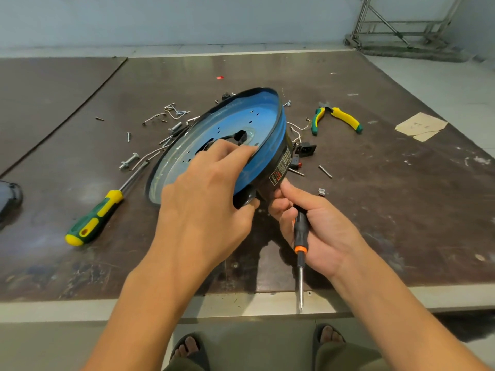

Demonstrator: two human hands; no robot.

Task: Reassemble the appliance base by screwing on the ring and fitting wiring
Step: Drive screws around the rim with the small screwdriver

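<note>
The appliance base, a blue dish with a black rim and black underside, is tilted up on its edge above the table. Black wiring pokes through its centre hole. My left hand grips the near rim, fingers lying inside the dish and thumb under the black edge. My right hand holds a black and orange screwdriver with its tip pointing down toward me, while its fingertips touch the black underside beside a printed label.
On the brown table lie a green-yellow screwdriver, green-yellow pliers, several loose screws and bolts, white wires, a black power socket and cardboard scraps. A dark object sits at the left edge.
</note>
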